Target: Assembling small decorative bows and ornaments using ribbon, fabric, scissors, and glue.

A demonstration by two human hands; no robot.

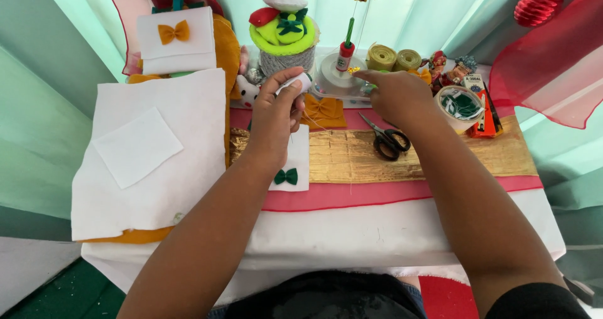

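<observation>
Far to the left of our left hand lies a big white felt sheet (157, 187) with a smaller white square (137, 146) on top, and beyond it stands a white pouch with an orange bow (176, 39). Our left hand (275, 119) is raised over the table, its thumb and fingers pressed together on a small white piece (300, 83), so that piece sits right at the fingertips, above the table's far middle. Just below that wrist lies a white strip carrying a small green bow (286, 176). Beyond the hand stands a felt cake (284, 33) in lime green, grey and white. Between our two hands an orange bow (322, 110) rests on the table, and a thin thread seems to run across here, though we cannot tell where it ends. Our right hand (396, 96) reaches to a round clear plastic tray (334, 80) with a small glue bottle (345, 54) behind it; the fingertips are drawn together, but we cannot tell whether they pinch anything. Just under this hand lie black-handled scissors (388, 140) on a gold ribbon band (440, 159). Beyond it sit two gold ribbon rolls (394, 58), and to its right a roll of tape (458, 107).
</observation>
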